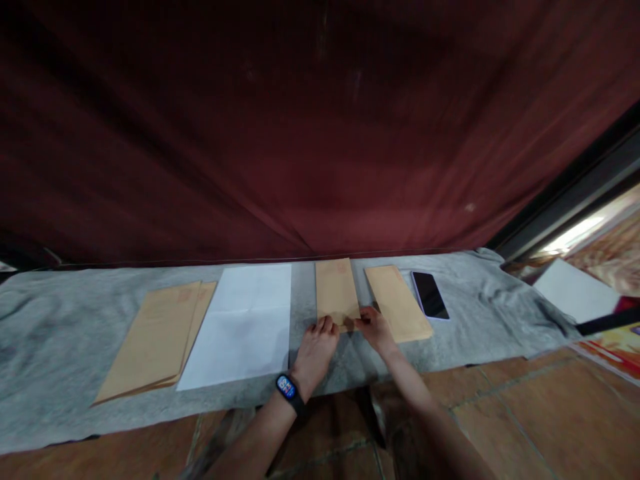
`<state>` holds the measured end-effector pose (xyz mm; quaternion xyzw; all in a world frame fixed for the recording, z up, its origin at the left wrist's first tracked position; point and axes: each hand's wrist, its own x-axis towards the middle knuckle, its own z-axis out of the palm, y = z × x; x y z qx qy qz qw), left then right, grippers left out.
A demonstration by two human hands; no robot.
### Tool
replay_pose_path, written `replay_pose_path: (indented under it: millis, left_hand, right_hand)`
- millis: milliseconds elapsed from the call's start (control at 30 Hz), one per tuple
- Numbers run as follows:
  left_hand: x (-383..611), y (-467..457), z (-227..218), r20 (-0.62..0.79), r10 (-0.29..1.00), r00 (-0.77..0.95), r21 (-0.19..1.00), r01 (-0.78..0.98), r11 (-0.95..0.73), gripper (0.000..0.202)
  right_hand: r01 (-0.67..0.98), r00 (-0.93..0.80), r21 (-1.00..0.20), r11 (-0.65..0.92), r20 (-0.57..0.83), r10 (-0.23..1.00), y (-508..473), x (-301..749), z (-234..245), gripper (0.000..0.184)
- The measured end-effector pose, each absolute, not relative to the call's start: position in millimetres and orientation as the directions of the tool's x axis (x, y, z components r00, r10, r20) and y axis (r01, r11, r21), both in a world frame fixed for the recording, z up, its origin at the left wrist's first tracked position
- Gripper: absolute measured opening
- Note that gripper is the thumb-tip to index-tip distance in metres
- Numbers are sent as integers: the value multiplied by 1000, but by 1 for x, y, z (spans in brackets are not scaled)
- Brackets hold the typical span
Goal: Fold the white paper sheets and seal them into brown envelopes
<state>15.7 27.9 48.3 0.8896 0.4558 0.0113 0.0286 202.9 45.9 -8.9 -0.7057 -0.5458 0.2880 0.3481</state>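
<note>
A brown paper envelope (pixel 336 290) lies flat in front of me, its short near edge between my two hands. My left hand (pixel 319 343), with a black smart band (pixel 290 392) on the wrist, has curled fingers on the envelope's near left corner. At the near right corner, the fingers of my right hand (pixel 375 329) are pinched on the edge. A narrow strip along that edge looks folded, though the fingers partly hide it. Just right of my right hand rests a stack of similar brown envelopes (pixel 400 303).
White paper sheets (pixel 243 327) lie left of my hands, with larger brown envelopes (pixel 153 333) beyond them. A phone (pixel 430 295) is at the right. Grey cloth (pixel 480 313) covers the surface; a dark red curtain (pixel 320 167) hangs behind it.
</note>
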Motion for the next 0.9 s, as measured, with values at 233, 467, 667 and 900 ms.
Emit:
replay_pose_path:
  millis: [233,467,667,900]
  left_hand:
    - [19,39,52,11,804,595,58,802,-594,31]
    - [30,20,36,116,767,631,25,770,-637,42]
    - [34,2,14,130,804,580,62,804,-591,48]
    - [28,-3,4,162,818,552,112,813,-571,59]
  right_hand:
    - [624,277,-754,-206,-33,960,56,203,1,21]
    - [766,214,-625,-149,30,976,51,200,6,33]
    - [853,182,-508,-119,75,980,46,196,12,32]
    - [858,75,-512,36,195,978,29,184,25,33]
